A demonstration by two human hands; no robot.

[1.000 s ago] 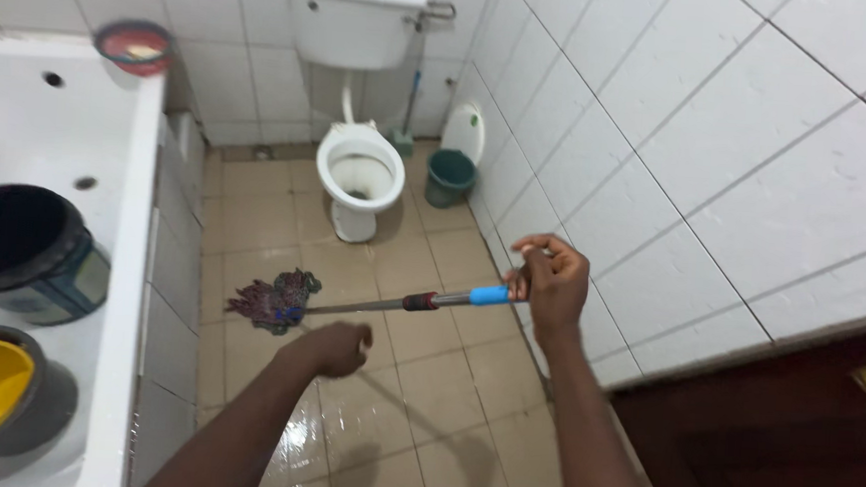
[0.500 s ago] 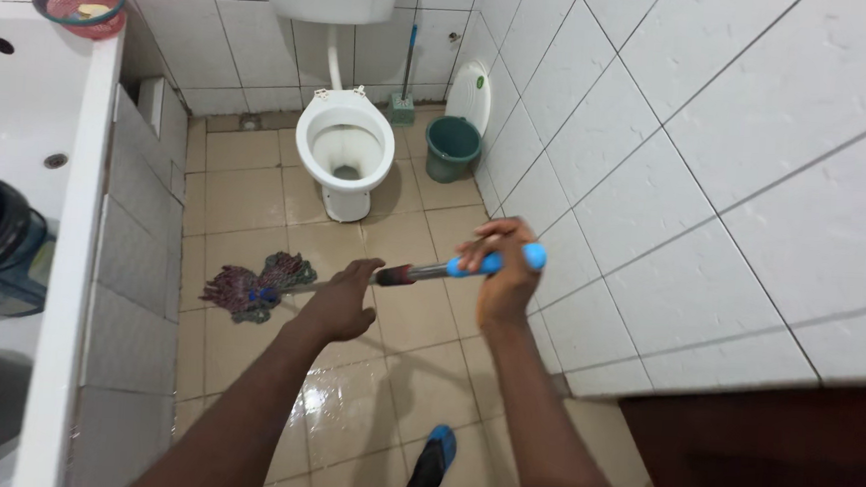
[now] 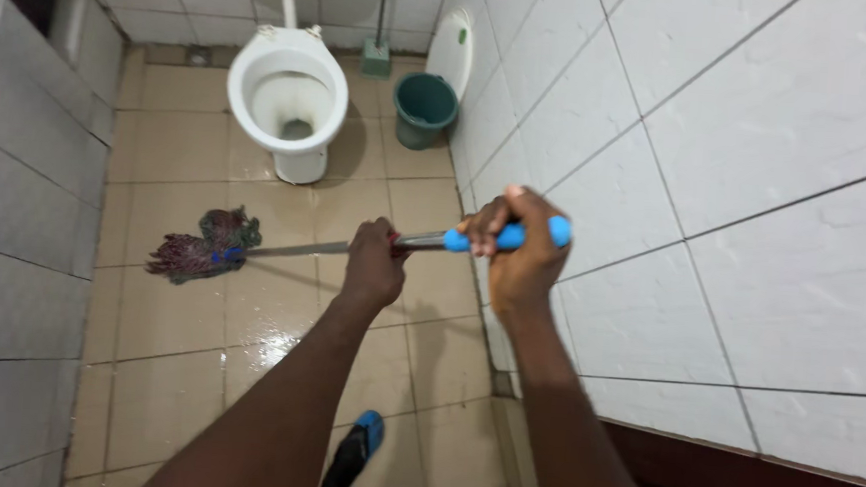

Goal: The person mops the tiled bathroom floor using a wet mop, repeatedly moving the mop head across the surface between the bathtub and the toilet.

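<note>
Two hands are working one mop handle (image 3: 423,241) in the head view: the left hand (image 3: 372,266) is clenching the metal shaft, the right hand (image 3: 520,251) is grasping the blue grip end beside the tiled wall (image 3: 719,151). The mop head (image 3: 195,248) is lying on the wet floor (image 3: 277,334), near the toilet (image 3: 287,94) and green bucket (image 3: 424,109).

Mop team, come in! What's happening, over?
Left hand and right hand both gripping mop. Mop head on wet floor. Toilet ahead, not touching.
</note>
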